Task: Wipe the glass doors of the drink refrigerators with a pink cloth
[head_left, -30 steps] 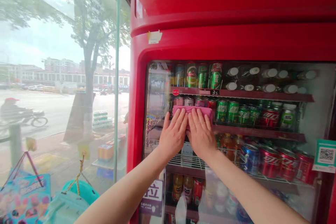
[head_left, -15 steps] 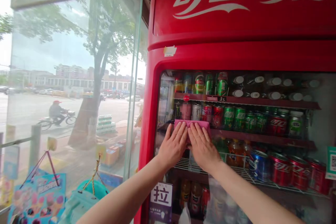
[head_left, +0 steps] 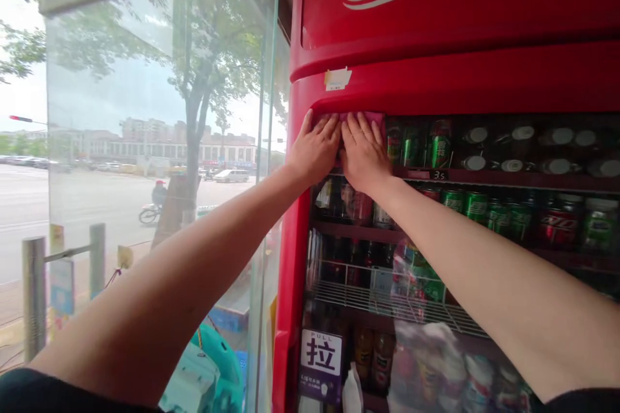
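Observation:
A pink cloth (head_left: 379,119) lies against the glass door of a red drinks fridge (head_left: 436,84), at the top left corner of the pane. My left hand (head_left: 316,150) presses flat on its left part, fingers stretched out, with the thumb up by the red frame. Beside it, my right hand (head_left: 363,150) lies flat on the right part, fingers extended. Both hands cover most of the cloth. Behind the glass, green cans (head_left: 440,144) stand on the top shelf, just right of my right hand.
A purple and white pull sign (head_left: 320,364) is on the lower left of the door. To the left stands a glass panel (head_left: 268,142), with a turquoise plastic item (head_left: 225,361) hanging low. Outside are a metal post (head_left: 33,297), a tree, and a rider on the road.
Both hands and the pink cloth have moved up the glass, from the second shelf's height to the pane's upper left corner. The view has shifted, and the rider outside has moved right relative to the tree.

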The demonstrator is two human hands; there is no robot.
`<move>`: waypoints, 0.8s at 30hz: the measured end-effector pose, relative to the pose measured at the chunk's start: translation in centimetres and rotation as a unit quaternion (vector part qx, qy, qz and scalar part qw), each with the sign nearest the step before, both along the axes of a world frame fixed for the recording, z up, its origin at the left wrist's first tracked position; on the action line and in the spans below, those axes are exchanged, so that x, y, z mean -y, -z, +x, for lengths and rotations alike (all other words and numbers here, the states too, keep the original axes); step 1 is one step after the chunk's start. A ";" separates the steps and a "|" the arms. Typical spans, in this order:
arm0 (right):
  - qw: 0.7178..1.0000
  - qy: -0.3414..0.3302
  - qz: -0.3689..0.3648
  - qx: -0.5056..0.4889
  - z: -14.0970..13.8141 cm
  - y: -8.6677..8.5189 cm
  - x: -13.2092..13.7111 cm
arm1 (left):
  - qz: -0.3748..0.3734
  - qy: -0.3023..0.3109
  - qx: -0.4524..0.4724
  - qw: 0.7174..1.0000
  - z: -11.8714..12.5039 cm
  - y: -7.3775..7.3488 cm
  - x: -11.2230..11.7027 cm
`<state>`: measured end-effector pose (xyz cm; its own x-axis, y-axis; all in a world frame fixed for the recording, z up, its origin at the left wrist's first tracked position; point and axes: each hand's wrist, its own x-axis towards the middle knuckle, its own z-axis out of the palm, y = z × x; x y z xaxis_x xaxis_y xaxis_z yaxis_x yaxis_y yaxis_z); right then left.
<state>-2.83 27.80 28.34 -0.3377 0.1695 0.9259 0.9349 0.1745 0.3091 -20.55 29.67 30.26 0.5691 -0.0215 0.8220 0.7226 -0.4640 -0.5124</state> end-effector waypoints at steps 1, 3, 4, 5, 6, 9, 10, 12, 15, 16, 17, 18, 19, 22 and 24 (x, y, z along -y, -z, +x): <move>1.000 -0.008 0.012 -0.010 -0.4 -0.2 -0.5 | -0.001 0.000 -0.001 1.000 -0.2 -0.3 -0.1; 0.999 -0.014 0.027 -0.021 -1.2 0.2 -1.2 | -0.003 -0.001 0.010 1.000 -0.5 0.1 -0.3; 0.999 -0.011 0.029 -0.021 -1.5 0.7 -1.5 | -0.004 -0.003 0.019 1.000 -0.6 0.7 -0.3; 0.999 -0.006 0.028 -0.020 -1.8 1.4 -1.6 | -0.006 -0.006 0.027 1.000 -0.8 1.5 -0.3; 0.999 0.001 0.027 -0.018 -2.1 2.2 -1.7 | -0.009 -0.010 0.031 0.999 -0.9 2.3 -0.3; 0.999 0.008 0.035 -0.020 -2.7 5.0 -1.7 | -0.018 -0.016 0.025 0.999 -1.4 5.0 0.0; 0.999 0.005 0.040 -0.022 -2.9 6.0 -1.7 | -0.020 -0.015 0.021 0.999 -1.6 5.9 0.2; 0.999 -0.004 0.045 -0.025 -3.2 7.9 -1.6 | -0.024 -0.013 0.018 0.999 -1.9 7.6 0.4; 0.999 -0.007 0.045 -0.029 -3.6 10.9 -1.4 | -0.029 -0.016 0.019 0.999 -2.1 10.2 0.7; 0.999 -0.006 0.044 -0.031 -3.8 11.9 -1.3 | -0.031 -0.017 0.021 0.999 -2.1 11.2 0.8; 0.998 -0.004 0.043 -0.034 -3.9 13.0 -1.2 | -0.035 -0.017 0.023 0.999 -2.0 12.1 0.8; 0.998 -0.002 0.042 -0.038 -4.1 14.0 -1.1 | -0.039 -0.017 0.027 0.999 -2.0 13.1 0.9; 0.998 0.000 0.041 -0.042 -4.2 15.1 -1.0 | -0.044 -0.016 0.029 0.998 -2.0 14.1 1.0; 0.998 0.004 0.034 -0.048 -4.4 18.2 -0.7 | -0.052 -0.022 0.026 0.998 -2.1 17.0 1.3; 0.998 0.008 0.028 -0.046 -4.6 20.3 -0.5 | -0.047 -0.032 0.016 0.998 -2.3 18.8 1.6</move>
<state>-7.39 28.34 8.02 -0.2479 0.1210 0.9612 0.9625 0.1434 0.2302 -22.87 28.12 11.46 0.5404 0.0918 0.8364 0.7674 -0.4615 -0.4451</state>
